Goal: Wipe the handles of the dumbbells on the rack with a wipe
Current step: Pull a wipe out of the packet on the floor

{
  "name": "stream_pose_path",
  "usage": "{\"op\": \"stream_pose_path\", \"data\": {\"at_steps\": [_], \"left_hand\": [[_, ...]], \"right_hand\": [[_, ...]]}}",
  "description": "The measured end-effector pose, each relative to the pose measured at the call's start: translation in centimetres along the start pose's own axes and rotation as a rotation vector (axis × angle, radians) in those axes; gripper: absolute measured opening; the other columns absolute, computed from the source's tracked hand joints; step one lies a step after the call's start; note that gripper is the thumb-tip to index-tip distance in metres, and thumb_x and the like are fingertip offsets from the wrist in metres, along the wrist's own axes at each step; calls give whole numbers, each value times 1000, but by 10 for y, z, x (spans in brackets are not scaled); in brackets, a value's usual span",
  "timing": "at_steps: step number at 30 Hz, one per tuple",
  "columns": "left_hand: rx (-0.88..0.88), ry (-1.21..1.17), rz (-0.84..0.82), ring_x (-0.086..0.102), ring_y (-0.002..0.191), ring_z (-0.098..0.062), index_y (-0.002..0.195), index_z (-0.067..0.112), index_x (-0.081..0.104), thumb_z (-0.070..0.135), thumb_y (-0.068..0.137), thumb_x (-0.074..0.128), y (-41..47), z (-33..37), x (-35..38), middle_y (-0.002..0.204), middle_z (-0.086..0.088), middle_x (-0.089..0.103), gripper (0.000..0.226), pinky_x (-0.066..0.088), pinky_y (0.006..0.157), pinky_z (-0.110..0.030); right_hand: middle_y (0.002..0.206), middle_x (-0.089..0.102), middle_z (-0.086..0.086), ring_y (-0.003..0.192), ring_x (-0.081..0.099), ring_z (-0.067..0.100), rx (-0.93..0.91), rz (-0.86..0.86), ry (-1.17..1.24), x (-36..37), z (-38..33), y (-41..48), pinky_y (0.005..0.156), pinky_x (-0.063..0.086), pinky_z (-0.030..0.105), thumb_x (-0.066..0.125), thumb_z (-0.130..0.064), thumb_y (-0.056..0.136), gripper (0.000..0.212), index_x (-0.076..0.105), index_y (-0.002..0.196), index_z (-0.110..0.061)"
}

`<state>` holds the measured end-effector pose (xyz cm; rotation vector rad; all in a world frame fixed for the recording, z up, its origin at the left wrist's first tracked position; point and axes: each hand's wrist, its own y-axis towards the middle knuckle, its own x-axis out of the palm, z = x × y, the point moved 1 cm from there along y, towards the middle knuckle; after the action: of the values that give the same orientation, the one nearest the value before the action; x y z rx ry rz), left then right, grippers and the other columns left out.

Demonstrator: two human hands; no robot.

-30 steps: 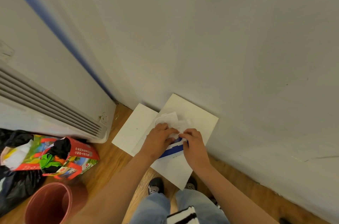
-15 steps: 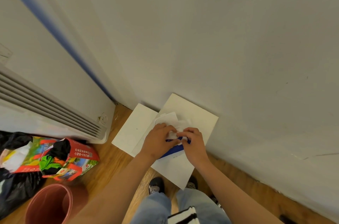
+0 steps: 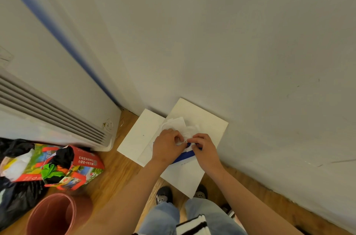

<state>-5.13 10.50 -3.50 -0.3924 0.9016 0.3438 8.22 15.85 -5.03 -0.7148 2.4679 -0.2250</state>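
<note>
near, the left hand (image 3: 167, 146) pinches the crumpled white wipe (image 3: 174, 125). the right hand (image 3: 204, 150) pinches at the mouth of the blue-and-white wipe pack (image 3: 184, 155), which lies on flat white boards (image 3: 202, 115) by the far wall. a hard tug could tear the sheet or drag several out. no dumbbells or rack show. since a second ago the fingertips have drawn together; the wipe heap beyond looks unchanged.

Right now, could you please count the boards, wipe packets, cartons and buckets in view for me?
White boards: 2
Wipe packet: 1
Printed carton: 1
Reddish bucket: 1
Total: 5
</note>
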Motion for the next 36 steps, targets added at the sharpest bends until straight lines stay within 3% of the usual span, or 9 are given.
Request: {"op": "stream_pose_path", "data": {"at_steps": [5,10,13,17,21,24,28,32,36], "left_hand": [[-58,-18,-24,58,86,-13,89,21,71,37,91,60,2,6,-1,97,2,67,20,51,85,-23],[-117,-93,-36,58,77,-16,83,15,69,23,93,56,2,9,-3,86,-2,66,19,49,74,-22],[-207,-335,-22,61,82,-25,85,9,62,17,98,50,-4,6,-4,88,-9,63,19,53,79,-25],[-361,-638,96,55,83,-13,95,9,58,14,102,40,-21,-9,-18,91,3,58,19,48,64,-6],[-345,-706,143,58,88,-16,88,11,58,7,102,40,-33,-21,-22,93,0,62,23,49,75,-14],[-340,-738,148,60,90,-20,87,10,59,7,101,42,-35,-26,-20,93,-2,64,23,50,84,-22],[-314,-740,152,59,86,-13,90,9,59,7,101,43,-34,-28,-20,92,2,63,20,50,77,-12],[-289,-752,148,60,85,-11,99,2,61,7,101,45,-35,-30,-16,96,-1,63,16,48,79,-8],[-277,-718,142,61,84,-7,103,-2,61,7,101,45,-36,-31,-15,100,-3,63,18,47,80,-6]], "right_hand": [[114,45,-7,103,46,6,-21,-44,-65,-2,0,0,80,36,-4,49,-1,97,24,70,104,-12],[114,51,-2,95,53,8,-19,-19,-44,0,-1,1,76,40,-2,50,-3,97,21,68,103,-13],[113,52,-4,103,56,13,-9,0,-44,2,-1,2,74,41,0,55,-12,96,15,69,103,-14],[113,48,-7,106,51,10,-53,2,-164,4,-5,2,75,37,-1,61,-22,93,13,66,104,-16],[124,51,-1,111,48,12,-148,38,-378,11,-16,4,92,42,15,63,-32,91,22,64,109,-19],[125,55,1,111,51,15,-236,62,-465,18,-24,4,97,42,20,64,-36,90,27,66,111,-19],[126,56,2,112,52,17,-274,30,-512,21,-26,6,98,38,20,63,-37,91,28,65,112,-18],[119,60,3,107,55,17,-271,8,-421,21,-20,3,94,38,18,69,-30,87,21,69,104,-17],[117,63,3,105,60,19,-266,-24,-383,24,-22,0,97,48,30,71,-31,85,25,68,106,-18]]}}
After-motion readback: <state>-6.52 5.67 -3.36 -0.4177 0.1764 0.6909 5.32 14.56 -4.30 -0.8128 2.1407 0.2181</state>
